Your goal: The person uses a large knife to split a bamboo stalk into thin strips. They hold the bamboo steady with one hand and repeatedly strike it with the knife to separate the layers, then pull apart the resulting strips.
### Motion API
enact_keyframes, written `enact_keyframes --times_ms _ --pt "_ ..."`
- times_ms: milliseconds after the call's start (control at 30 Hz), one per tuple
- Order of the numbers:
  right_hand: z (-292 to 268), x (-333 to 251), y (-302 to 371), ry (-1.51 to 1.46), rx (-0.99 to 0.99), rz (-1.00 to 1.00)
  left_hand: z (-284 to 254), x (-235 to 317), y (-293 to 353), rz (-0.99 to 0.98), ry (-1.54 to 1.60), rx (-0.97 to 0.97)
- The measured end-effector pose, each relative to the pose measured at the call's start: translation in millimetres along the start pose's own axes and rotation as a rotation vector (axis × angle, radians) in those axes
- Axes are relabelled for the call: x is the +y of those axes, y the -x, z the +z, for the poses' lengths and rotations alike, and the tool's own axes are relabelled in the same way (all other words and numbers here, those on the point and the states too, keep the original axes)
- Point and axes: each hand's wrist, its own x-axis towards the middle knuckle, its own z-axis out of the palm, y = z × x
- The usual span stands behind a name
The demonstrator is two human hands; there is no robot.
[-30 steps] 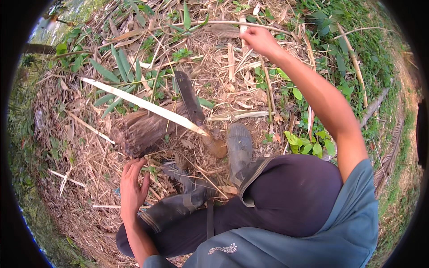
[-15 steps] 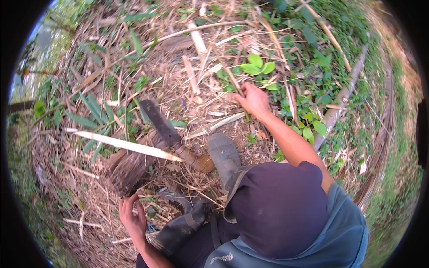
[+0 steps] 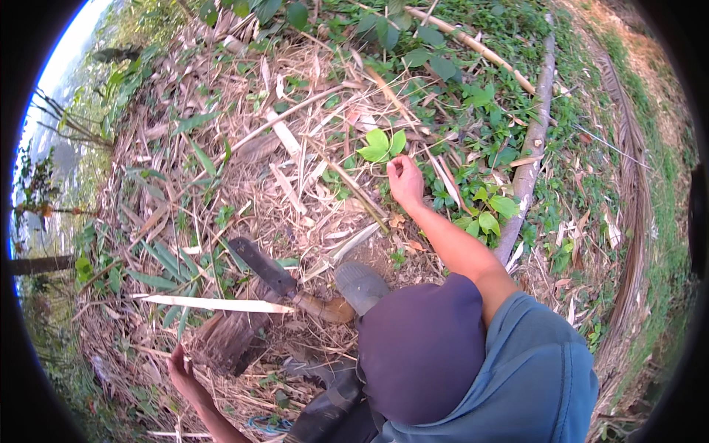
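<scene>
Two bare hands work over dry straw and leaf litter: the right hand, at twelve o'clock, grasps a thin dry stalk; the left hand (seven o'clock) rests open against a rough stump bearing a dark machete.

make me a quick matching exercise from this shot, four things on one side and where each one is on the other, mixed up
Things:
1. right hand
2. left hand
3. machete
4. pale split stick

Places:
A. lying across the top of the wood block
B. blade resting on the wood block, wooden handle toward the boot
C. stretched out to the dry litter beside a small green leafy plant
D. low at the near side of the wood block

Pairs: 1-C, 2-D, 3-B, 4-A
</scene>
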Motion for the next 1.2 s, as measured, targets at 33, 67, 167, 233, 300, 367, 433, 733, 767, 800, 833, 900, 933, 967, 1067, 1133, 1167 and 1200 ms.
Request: enact_keyframes --times_ms 33,67,167,233,300,367,433,733,767,800,833,900,933,967,1067,1133,1167,1200 --pt "-1 9 0 0.006 -0.017 0.004 8 -3 2 -0.065 0.061 0.011" --pt "-3 19 -1 -0.018 -0.032 0.007 18 -6 4 -0.133 0.122 0.022" --pt "1 27 -2 -0.042 -0.093 0.032 32 -16 7 -0.067 0.155 -0.093" --pt "1 28 -4 -0.048 -0.092 0.08 33 -14 4 -0.06 0.184 -0.147" --pt "4 22 -8 -0.007 -0.085 0.117 31 -14 5 -0.09 0.173 -0.11" --pt "3 12 -15 0.086 -0.075 0.139 29 -20 3 -0.082 0.162 -0.089" --pt "-10 -13 -31 0.158 0.027 0.077 33 -13 8 -0.098 0.207 -0.08" --pt "-94 59 -199 0.179 0.26 0.155 43 -11 12 -0.098 0.097 -0.019" --pt "-104 77 -213 0.26 0.177 0.26 47 -6 14 -0.133 0.129 -0.035" --pt "-113 94 -221 0.398 0.13 0.288 49 -4 15 -0.155 0.153 -0.037" --pt "-122 113 -226 0.537 0.081 0.319 51 -1 15 -0.179 0.173 -0.041" --pt "-130 136 -227 0.697 -0.021 0.384 48 0 15 -0.191 0.169 -0.032" --pt "-133 141 -225 0.72 -0.067 0.42 42 -7 11 -0.18 0.148 -0.025" --pt "-133 144 -222 0.743 -0.112 0.456 37 -13 7 -0.169 0.127 -0.018" --pt "-132 133 -214 0.809 -0.187 0.418 25 -22 -1 -0.196 0.137 -0.019" --pt "-137 128 -221 0.765 -0.254 0.467 22 -29 -6 -0.181 0.088 0.013" --pt "-139 128 -224 0.741 -0.289 0.489 18 -31 -8 -0.172 0.063 0.033" --pt "-146 138 -229 0.748 -0.306 0.486 22 -30 -10 -0.172 0.091 0.011"
